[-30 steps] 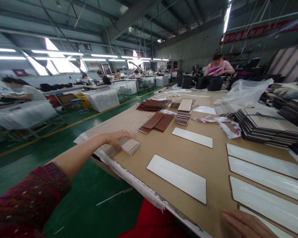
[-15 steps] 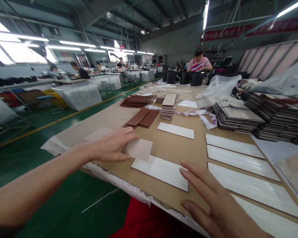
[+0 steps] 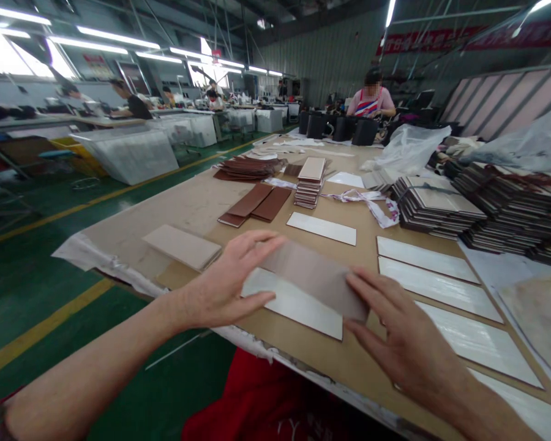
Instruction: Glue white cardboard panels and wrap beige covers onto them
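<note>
My left hand (image 3: 227,282) and my right hand (image 3: 401,337) hold a long beige strip (image 3: 314,277) by its two ends, just above a white glossy strip (image 3: 294,303) that lies on the cardboard-covered table (image 3: 202,205). The fingers of both hands pinch the strip's edges. A small stack of beige strips (image 3: 182,246) lies to the left of my left hand near the table's edge.
More white strips (image 3: 425,259) lie in a row on the right. Brown pieces (image 3: 257,205), a small pile of panels (image 3: 310,180) and tall dark stacks (image 3: 434,205) sit farther back. A person (image 3: 371,98) works at the far end. Green floor lies left.
My left hand took a beige strip from the stack at the left and carried it right. My right hand rose from the table's edge and took its other end.
</note>
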A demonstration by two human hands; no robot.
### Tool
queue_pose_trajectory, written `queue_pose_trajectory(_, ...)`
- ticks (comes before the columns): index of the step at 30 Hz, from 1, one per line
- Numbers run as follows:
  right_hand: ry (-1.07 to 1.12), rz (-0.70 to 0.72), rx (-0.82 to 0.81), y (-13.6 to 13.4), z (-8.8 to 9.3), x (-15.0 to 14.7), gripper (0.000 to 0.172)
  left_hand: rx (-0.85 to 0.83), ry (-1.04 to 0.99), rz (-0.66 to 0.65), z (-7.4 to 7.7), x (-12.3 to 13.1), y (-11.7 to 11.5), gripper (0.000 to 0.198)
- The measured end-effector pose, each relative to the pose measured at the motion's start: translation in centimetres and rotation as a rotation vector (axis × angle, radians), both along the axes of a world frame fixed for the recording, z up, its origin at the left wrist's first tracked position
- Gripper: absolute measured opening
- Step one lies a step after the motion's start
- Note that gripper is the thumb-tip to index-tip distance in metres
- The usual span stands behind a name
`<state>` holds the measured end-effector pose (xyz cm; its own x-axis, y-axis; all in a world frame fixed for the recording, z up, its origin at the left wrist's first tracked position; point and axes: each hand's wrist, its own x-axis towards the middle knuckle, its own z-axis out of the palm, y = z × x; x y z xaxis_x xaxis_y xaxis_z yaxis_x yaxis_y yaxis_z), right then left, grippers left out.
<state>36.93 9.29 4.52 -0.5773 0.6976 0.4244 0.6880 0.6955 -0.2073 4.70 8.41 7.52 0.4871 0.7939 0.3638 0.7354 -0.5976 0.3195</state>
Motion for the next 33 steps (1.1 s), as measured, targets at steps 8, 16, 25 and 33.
queue_pose_trajectory(8,0.045,-0.203,-0.323,1.8,-1.5,4.3,0.057,-0.312,-0.05,0.256,-8.2,-4.6,-0.9,0.055)
queue_pose_trajectory(16,-0.063,-0.022,-0.383,1.9,-2.5,0.8,0.051,-0.236,-0.075,0.234,-10.5,-4.5,-0.1,0.053)
queue_pose_trajectory(25,-0.114,0.022,-0.467,2.3,-3.0,-0.3,0.053,-0.231,-0.139,0.195,-10.4,-4.9,-0.4,0.055)
queue_pose_trajectory(33,-0.146,0.038,-0.451,2.6,-3.9,-0.1,0.054,-0.261,-0.173,0.209,-10.2,-4.9,-0.5,0.057)
